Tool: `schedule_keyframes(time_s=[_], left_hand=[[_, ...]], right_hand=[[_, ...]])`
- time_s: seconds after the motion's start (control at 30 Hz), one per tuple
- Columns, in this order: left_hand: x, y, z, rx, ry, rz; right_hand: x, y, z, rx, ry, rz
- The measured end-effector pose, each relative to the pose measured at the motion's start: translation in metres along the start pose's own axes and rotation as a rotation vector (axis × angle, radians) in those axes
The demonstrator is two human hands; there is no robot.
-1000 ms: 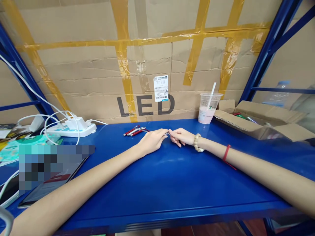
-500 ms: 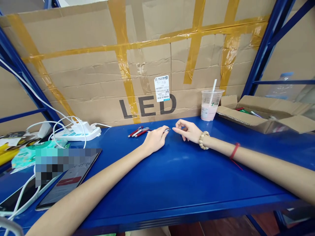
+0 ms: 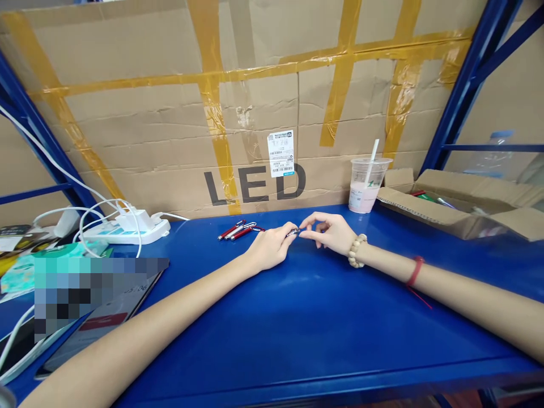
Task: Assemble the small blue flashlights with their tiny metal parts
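Observation:
Over the middle of the blue tabletop, my left hand [image 3: 268, 248] is closed round a small shiny metal piece [image 3: 293, 232], and only its tip shows past the thumb and forefinger. Most of that piece is hidden in the fingers, so its exact kind is unclear. From the right, my right hand [image 3: 334, 233], with a beaded bracelet at the wrist, pinches at the exposed end between thumb and forefinger. Several slim red and silver pen-like tubes with metal clips [image 3: 240, 229] lie just left of my left hand.
A plastic cup with a straw [image 3: 362, 190] stands at the back right, beside an open cardboard box [image 3: 450, 218]. At left are a white power strip [image 3: 147, 233], cables and a dark tablet-like device [image 3: 147, 297]. A big taped carton [image 3: 170, 136] walls off the back.
My right hand has moved in so that its fingertips meet the metal piece's end; before, a gap lay between them. The view has shifted slightly.

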State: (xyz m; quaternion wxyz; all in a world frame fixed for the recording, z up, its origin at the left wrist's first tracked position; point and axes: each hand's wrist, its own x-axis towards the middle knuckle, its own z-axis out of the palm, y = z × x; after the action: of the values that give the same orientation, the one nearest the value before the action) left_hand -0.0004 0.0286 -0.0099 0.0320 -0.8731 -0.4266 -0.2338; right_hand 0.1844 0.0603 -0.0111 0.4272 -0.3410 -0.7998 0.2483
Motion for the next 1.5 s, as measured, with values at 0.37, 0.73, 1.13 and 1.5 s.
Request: schedule_keyframes(time_s=[0.37,0.73,1.13,1.5], left_hand=[[-0.0014,0.0034,-0.0024,0.085,-0.113,0.067],[-0.0010,0.0013,0.0007,0.069,-0.100,0.073],[-0.0006,-0.0023,-0.0021,-0.138,-0.148,0.112],[-0.0049,-0.0024,0.0034,-0.074,-0.016,0.204]], right_hand=[[-0.0036,-0.0031,0.0005,-0.018,-0.039,-0.083],[-0.0049,0.0007,-0.0017,-0.001,-0.037,0.127],[-0.0047,-0.0036,-0.0028,-0.046,0.021,0.191],[-0.0064,-0.0037,-0.0061,-0.137,-0.130,0.037]])
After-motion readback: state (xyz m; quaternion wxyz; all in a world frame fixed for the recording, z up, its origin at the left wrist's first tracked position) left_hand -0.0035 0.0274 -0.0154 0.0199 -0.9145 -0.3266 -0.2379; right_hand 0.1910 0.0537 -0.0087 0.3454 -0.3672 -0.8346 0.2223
